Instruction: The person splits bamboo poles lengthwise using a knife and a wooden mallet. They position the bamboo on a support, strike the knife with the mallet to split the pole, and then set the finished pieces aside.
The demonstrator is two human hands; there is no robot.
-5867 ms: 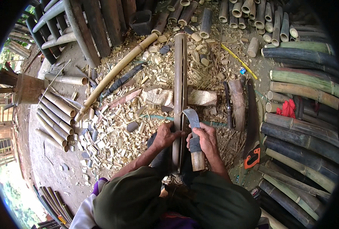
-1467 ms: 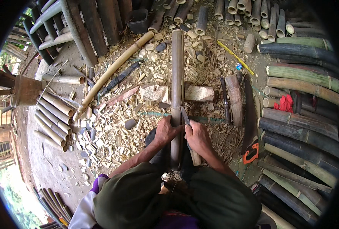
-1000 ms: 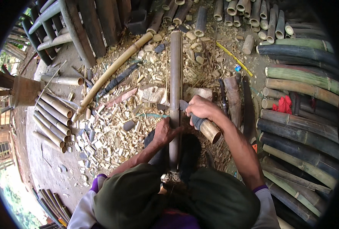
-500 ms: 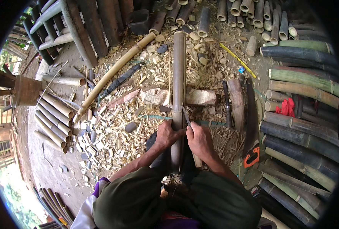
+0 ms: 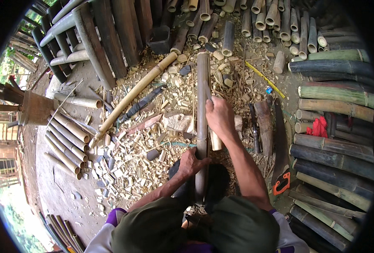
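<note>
A long grey-brown bamboo pole (image 5: 202, 105) runs straight away from me over a floor of chips. My left hand (image 5: 191, 162) grips its near part from the left side. My right hand (image 5: 218, 116) is farther up, on the pole's right side, shut on a knife with a pale wooden handle (image 5: 215, 142) that sticks back below the fist. The blade is mostly hidden against the pole near my fingers. My knees in dark green trousers (image 5: 237, 223) flank the pole's near end.
Thick green and dark bamboo poles (image 5: 334, 109) are stacked at right, with a red cloth (image 5: 319, 126) on them. A saw with an orange handle (image 5: 281, 147) and a wooden block (image 5: 265, 126) lie right of the pole. Short cut tubes (image 5: 67, 137) and a long pale pole (image 5: 132, 95) lie left.
My right hand has slid away from me along the pole with the knife, from beside my left hand to well above it. The left hand keeps its grip.
</note>
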